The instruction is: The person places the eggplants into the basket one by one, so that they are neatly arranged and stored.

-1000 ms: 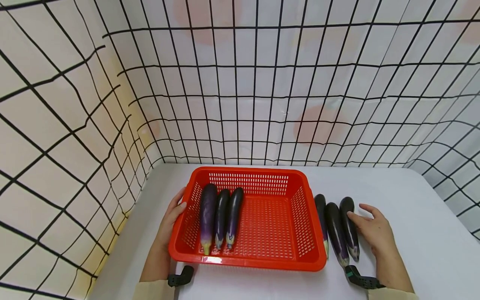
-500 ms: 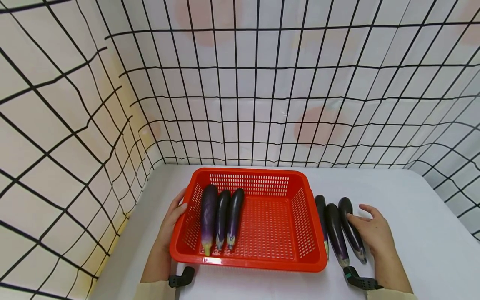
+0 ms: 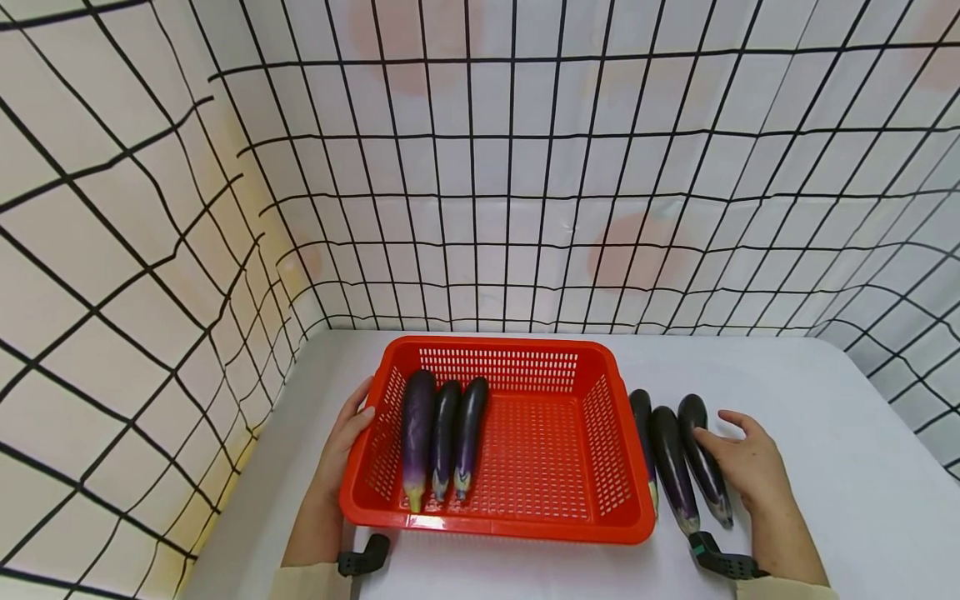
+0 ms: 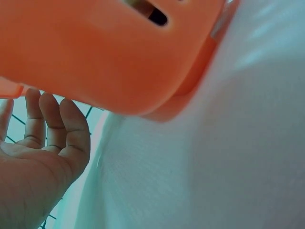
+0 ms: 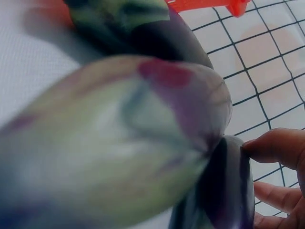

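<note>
In the head view a red plastic basket (image 3: 525, 527) stands on the white table with three eggplants inside: a thick one (image 3: 417, 425), a thin middle one (image 3: 446, 433) and another thin one (image 3: 471, 429). My left hand (image 3: 341, 442) rests at the basket's left side, thumb and fingers against the rim; in the left wrist view its fingers bend loosely below the orange-looking wall. Right of the basket lie three more eggplants, the nearest one (image 3: 642, 433) partly hidden by the rim. My right hand (image 3: 750, 462) touches the outermost eggplant (image 3: 705, 467) with its thumb, beside the middle one (image 3: 673, 467).
Black wire mesh (image 3: 510, 192) rises behind the table and along both sides, with pale sheeting behind it. White tabletop (image 3: 832, 433) extends to the right of my right hand. Black wrist devices (image 3: 363, 557) sit on both wrists.
Over the first half second the outermost eggplant turned a little, its stem end swinging right and away from the middle eggplant. My hands and the basket stay nearly in place.
</note>
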{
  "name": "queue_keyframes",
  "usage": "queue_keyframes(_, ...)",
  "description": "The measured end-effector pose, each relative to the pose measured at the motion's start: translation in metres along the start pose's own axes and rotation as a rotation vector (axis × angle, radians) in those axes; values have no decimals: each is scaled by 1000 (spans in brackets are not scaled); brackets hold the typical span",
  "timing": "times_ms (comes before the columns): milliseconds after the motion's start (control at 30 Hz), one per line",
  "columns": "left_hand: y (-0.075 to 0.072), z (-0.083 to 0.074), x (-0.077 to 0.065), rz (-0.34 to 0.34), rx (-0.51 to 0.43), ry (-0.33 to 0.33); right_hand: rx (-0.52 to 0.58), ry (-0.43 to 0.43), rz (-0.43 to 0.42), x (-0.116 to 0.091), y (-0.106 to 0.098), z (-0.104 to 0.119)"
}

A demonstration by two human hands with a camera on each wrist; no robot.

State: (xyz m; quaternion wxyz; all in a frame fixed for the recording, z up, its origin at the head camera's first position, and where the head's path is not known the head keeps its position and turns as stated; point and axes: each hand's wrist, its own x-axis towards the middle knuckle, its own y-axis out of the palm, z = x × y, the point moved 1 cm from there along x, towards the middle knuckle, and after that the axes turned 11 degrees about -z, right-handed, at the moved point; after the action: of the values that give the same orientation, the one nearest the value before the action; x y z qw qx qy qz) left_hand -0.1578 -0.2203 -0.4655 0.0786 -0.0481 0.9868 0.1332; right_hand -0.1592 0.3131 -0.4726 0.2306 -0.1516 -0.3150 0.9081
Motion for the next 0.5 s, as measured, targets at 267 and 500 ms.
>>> queue_keyframes(267, 0, 1, 0, -3, -2, 0, 24, 10, -30, -1, -4, 0)
queue_keyframes(500, -1, 1, 0, 4, -10, 13, 159, 69, -10, -3, -10, 4)
